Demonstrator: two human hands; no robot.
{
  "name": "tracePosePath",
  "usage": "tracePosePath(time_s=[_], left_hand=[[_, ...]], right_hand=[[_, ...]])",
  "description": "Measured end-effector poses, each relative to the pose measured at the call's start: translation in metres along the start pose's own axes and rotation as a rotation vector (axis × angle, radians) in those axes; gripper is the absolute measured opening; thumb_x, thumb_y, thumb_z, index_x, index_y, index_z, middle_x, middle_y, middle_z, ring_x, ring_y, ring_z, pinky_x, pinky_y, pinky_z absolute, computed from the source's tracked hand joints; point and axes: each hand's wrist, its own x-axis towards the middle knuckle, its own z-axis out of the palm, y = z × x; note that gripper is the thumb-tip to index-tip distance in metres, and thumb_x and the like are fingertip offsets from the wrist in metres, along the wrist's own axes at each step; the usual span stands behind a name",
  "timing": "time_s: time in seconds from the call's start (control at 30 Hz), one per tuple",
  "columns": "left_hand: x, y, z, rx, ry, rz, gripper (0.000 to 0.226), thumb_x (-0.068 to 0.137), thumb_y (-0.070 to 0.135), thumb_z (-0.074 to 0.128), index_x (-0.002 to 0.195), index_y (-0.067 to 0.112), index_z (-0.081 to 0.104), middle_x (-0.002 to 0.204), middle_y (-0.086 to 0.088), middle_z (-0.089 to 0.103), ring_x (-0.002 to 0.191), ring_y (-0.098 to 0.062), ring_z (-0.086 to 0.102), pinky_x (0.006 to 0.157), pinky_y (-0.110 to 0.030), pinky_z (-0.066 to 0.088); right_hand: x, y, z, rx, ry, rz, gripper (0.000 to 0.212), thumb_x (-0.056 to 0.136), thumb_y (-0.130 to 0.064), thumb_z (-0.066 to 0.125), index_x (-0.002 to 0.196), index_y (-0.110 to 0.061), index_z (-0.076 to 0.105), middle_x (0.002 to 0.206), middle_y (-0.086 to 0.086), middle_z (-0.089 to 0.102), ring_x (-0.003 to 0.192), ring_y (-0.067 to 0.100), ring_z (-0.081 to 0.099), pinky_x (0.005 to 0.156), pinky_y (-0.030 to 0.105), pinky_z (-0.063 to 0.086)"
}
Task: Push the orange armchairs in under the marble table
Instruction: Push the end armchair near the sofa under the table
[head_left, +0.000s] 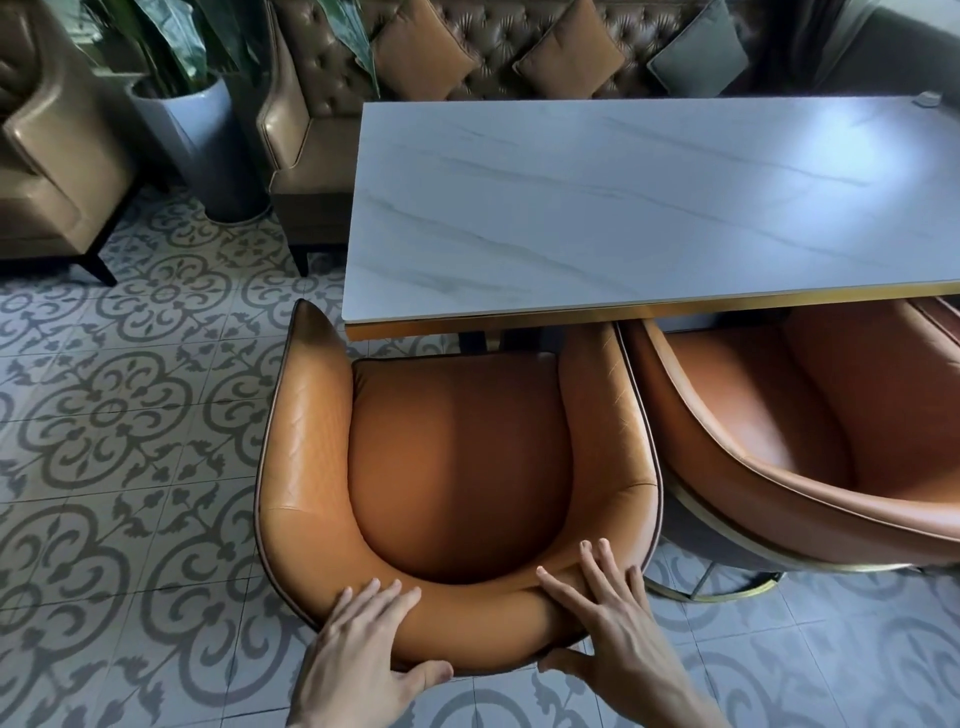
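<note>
An orange leather armchair (457, 457) stands right below me, its seat front just at the gold-trimmed near edge of the marble table (649, 208). My left hand (363, 644) lies over the top of its backrest on the left, thumb wrapped around the outer side. My right hand (602, 618) grips the same backrest on the right, fingers spread over the rim, thumb behind. A second orange armchair (810, 431) sits to the right, its front tucked partly under the table edge, touching or nearly touching the first.
A tufted brown sofa (311, 130) with several cushions runs along the table's far side. A grey planter (197, 135) with a leafy plant and a tan armchair (47, 171) stand at the left. Patterned floor tiles (130, 415) spread to the left. A small object (928, 98) lies on the table's far right corner.
</note>
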Motion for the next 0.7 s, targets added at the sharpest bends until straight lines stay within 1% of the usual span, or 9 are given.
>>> tracePosePath(time_s=[0.1,0.2,0.27,0.33,0.37,0.43,0.5,0.6,0.7], left_hand=[[-0.003,0.001,0.003,0.005,0.029,-0.012,0.116,0.051,0.101,0.016,0.148,0.039,0.029,0.153,0.020,0.028,0.142,-0.002,0.015,0.114,-0.023,-0.003],[-0.006,0.001,0.008,0.009,0.045,-0.004,0.110,0.060,0.099,0.023,0.149,0.034,0.028,0.152,0.020,0.029,0.141,-0.002,0.016,0.114,-0.023,-0.003],[-0.008,-0.001,0.014,0.023,0.065,0.016,0.103,0.066,0.096,0.029,0.147,0.032,0.035,0.150,0.018,0.035,0.141,-0.005,0.022,0.114,-0.023,-0.003],[-0.008,-0.003,0.017,0.019,0.048,0.016,0.095,0.071,0.093,0.035,0.139,0.029,0.049,0.141,0.015,0.050,0.135,-0.010,0.038,0.112,-0.022,-0.002],[-0.008,-0.003,0.017,0.020,0.016,0.010,0.090,0.073,0.091,0.037,0.135,0.028,0.054,0.136,0.014,0.055,0.131,-0.012,0.044,0.112,-0.023,0.000],[-0.004,-0.002,0.018,0.042,0.013,0.019,0.084,0.075,0.089,0.040,0.131,0.028,0.058,0.132,0.014,0.059,0.128,-0.014,0.048,0.111,-0.024,0.002],[0.001,0.005,0.015,0.010,0.014,0.028,0.085,0.074,0.090,0.039,0.133,0.030,0.056,0.136,0.015,0.055,0.132,-0.013,0.044,0.112,-0.022,0.000],[0.010,0.008,0.016,-0.043,0.069,0.061,0.096,0.070,0.094,0.034,0.145,0.034,0.038,0.150,0.021,0.031,0.143,-0.006,0.014,0.113,-0.023,-0.008],[0.012,0.007,0.015,-0.033,0.072,0.041,0.098,0.069,0.095,0.033,0.147,0.036,0.032,0.153,0.021,0.026,0.143,-0.004,0.006,0.112,-0.022,-0.011]], right_hand=[[-0.001,0.000,0.002,-0.031,0.037,-0.032,0.083,0.077,-0.084,0.035,0.145,-0.065,-0.008,0.165,0.008,-0.014,0.144,0.026,-0.033,0.118,0.052,-0.005],[-0.001,0.002,0.007,-0.019,0.094,-0.051,0.081,0.079,-0.083,0.033,0.150,-0.059,0.000,0.166,0.011,-0.003,0.148,0.031,-0.021,0.118,0.055,0.000],[-0.002,0.003,0.009,-0.072,0.094,-0.046,0.082,0.080,-0.081,0.036,0.152,-0.056,0.004,0.165,0.015,0.007,0.150,0.035,-0.009,0.116,0.059,0.012],[0.001,0.004,0.008,-0.086,0.076,-0.029,0.088,0.077,-0.080,0.047,0.154,-0.050,0.015,0.160,0.020,0.028,0.148,0.039,0.012,0.108,0.062,0.032],[0.003,0.005,0.009,-0.101,0.076,-0.021,0.091,0.075,-0.080,0.052,0.154,-0.048,0.019,0.157,0.021,0.035,0.147,0.040,0.019,0.104,0.062,0.038],[0.007,0.010,0.010,-0.117,0.083,-0.027,0.096,0.071,-0.079,0.059,0.154,-0.047,0.022,0.153,0.021,0.041,0.147,0.039,0.022,0.101,0.062,0.042],[0.011,0.019,0.007,-0.113,0.083,-0.048,0.095,0.072,-0.076,0.062,0.153,-0.051,0.019,0.156,0.021,0.036,0.149,0.035,0.011,0.105,0.062,0.037],[0.017,0.027,-0.003,-0.096,0.067,-0.078,0.088,0.083,-0.069,0.059,0.149,-0.061,0.001,0.165,0.017,0.010,0.150,0.032,-0.013,0.117,0.061,0.011],[0.015,0.024,-0.008,-0.085,0.027,-0.067,0.083,0.088,-0.070,0.051,0.147,-0.063,-0.007,0.166,0.012,-0.008,0.147,0.027,-0.025,0.119,0.055,-0.004]])
